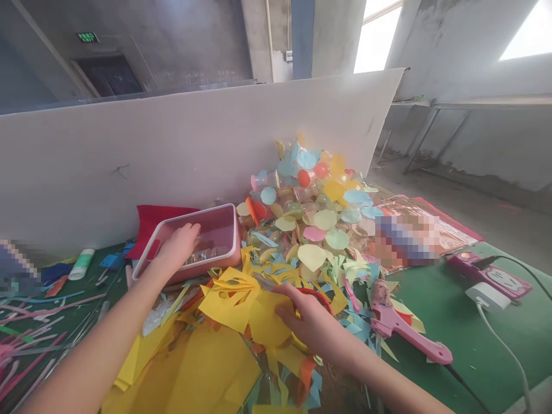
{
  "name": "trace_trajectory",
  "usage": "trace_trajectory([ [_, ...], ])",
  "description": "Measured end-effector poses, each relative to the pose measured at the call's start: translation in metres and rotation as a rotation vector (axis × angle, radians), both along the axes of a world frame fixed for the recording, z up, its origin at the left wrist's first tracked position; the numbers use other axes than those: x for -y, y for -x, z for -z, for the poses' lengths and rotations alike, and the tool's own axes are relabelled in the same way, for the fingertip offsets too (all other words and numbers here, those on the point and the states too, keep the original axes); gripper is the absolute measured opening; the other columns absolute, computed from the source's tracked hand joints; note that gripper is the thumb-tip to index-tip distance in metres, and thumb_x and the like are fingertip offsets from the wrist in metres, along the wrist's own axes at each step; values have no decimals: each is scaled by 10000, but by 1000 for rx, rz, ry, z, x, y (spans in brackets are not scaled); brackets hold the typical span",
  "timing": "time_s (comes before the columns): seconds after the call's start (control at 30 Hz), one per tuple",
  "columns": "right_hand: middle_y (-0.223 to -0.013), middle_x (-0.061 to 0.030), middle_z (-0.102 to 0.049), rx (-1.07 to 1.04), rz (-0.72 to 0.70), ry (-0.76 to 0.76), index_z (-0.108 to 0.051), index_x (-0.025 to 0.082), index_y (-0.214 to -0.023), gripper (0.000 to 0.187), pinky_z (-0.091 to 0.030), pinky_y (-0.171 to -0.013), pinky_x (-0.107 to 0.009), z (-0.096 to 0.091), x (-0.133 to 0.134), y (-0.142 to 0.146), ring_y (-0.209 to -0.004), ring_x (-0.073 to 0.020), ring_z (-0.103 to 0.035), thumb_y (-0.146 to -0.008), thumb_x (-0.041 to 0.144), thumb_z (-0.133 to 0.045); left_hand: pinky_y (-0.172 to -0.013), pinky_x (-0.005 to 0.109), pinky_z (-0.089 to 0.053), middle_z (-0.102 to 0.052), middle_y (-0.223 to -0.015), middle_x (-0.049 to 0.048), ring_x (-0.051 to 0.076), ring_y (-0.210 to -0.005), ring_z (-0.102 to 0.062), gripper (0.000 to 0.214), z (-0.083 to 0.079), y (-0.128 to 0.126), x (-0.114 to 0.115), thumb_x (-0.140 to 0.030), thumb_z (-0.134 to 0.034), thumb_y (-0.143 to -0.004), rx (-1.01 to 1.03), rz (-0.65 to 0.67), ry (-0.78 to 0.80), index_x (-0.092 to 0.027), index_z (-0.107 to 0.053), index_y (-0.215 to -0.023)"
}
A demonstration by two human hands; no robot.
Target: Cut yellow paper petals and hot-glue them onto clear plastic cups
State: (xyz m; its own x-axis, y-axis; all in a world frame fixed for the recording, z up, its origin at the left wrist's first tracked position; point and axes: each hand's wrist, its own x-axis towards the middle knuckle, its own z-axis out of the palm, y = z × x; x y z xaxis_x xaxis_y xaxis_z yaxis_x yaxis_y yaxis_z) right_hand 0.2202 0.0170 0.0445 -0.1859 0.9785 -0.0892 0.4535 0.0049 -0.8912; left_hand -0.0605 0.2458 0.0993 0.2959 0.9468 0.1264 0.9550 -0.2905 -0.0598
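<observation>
My left hand reaches over the rim of a pink plastic basket, its fingertips hidden. Clear plastic cups lie inside, close to that hand. A round piece of yellow paper is pinched in my right hand. The grey blades of a pair of scissors stick out past my right index finger, and a red and yellow loop, apparently their handle, shows behind the hand. Cut yellow paper with slits lies against the circle. Larger yellow sheets are spread below, between my forearms.
Clear cups with coloured paper circles are heaped behind the scraps. A pink glue gun lies right, near a power strip with a white charger. Left are a glue stick and pipe cleaners. A white board stands behind.
</observation>
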Motion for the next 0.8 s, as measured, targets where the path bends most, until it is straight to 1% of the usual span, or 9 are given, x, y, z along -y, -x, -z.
trace_trajectory([
  [0.13,-1026,-69,-708,-13,11,-27,-574,223,-1285,370,-477,-746,-286,3,-2,-2,-887,-198,-652,-937,286,-466,-820,395,-470,-647,-1018,185,317,-973,-617,252,1,-2,-1,-108,-387,-891,-132,58,-36,-105,-629,-962],
  [0.23,-1009,-61,-707,0,27,-14,-572,228,-1285,371,-466,-726,-278,-2,-2,-4,-855,-190,-645,-936,287,-465,-813,401,-477,-647,-1034,192,316,-970,-612,312,1,-3,-4,-104,-344,-899,-162,88,-61,-97,-642,-991],
  [0.37,-896,-41,-689,14,29,15,-579,215,-1269,360,-444,-683,-259,-9,-2,-6,-795,-178,-631,-933,257,-458,-814,389,-487,-647,-1066,179,306,-1005,-598,335,3,-3,-9,-157,-348,-914,-136,115,-99,-131,-671,-1001],
  [0.47,-819,-18,-655,14,31,13,-591,222,-1243,337,-434,-662,-247,-9,-2,-7,-755,-168,-622,-934,245,-460,-838,380,-494,-663,-1051,163,286,-987,-613,367,5,-1,-9,-183,-330,-926,-81,123,-121,-138,-667,-1068],
  [0.53,-793,-6,-636,8,31,6,-592,232,-1237,330,-430,-646,-243,-7,-3,-7,-711,-158,-610,-935,244,-459,-883,372,-487,-678,-1083,154,271,-1007,-621,391,3,-1,-7,-159,-320,-918,-41,123,-134,-130,-643,-1136],
  [0.6,-778,-1,-625,9,27,-1,-590,228,-1240,333,-426,-631,-241,-6,-3,-7,-670,-149,-594,-936,242,-453,-946,362,-465,-683,-1142,146,258,-1071,-612,409,-5,-3,-2,-127,-322,-902,-1,121,-151,-119,-618,-1185],
  [0.7,-761,-2,-619,35,26,-2,-596,211,-1242,339,-417,-612,-240,-8,-3,-7,-638,-143,-572,-938,248,-449,-1010,379,-430,-679,-1196,141,250,-1103,-600,416,-27,-14,21,-126,-320,-899,65,95,-198,-102,-601,-1205],
  [0.77,-757,-7,-627,59,25,12,-593,206,-1262,355,-412,-604,-241,-10,-4,-8,-637,-146,-569,-941,257,-449,-1021,376,-430,-669,-1244,92,234,-1115,-591,419,-41,-24,55,-163,-307,-914,133,87,-238,-154,-613,-1200],
  [0.8,-763,-13,-636,71,26,20,-591,205,-1271,362,-412,-602,-241,-11,-4,-8,-643,-150,-574,-943,260,-448,-1013,360,-442,-684,-1220,43,217,-1092,-602,391,-46,-28,77,-207,-331,-921,242,97,-219,-204,-643,-1157],
])
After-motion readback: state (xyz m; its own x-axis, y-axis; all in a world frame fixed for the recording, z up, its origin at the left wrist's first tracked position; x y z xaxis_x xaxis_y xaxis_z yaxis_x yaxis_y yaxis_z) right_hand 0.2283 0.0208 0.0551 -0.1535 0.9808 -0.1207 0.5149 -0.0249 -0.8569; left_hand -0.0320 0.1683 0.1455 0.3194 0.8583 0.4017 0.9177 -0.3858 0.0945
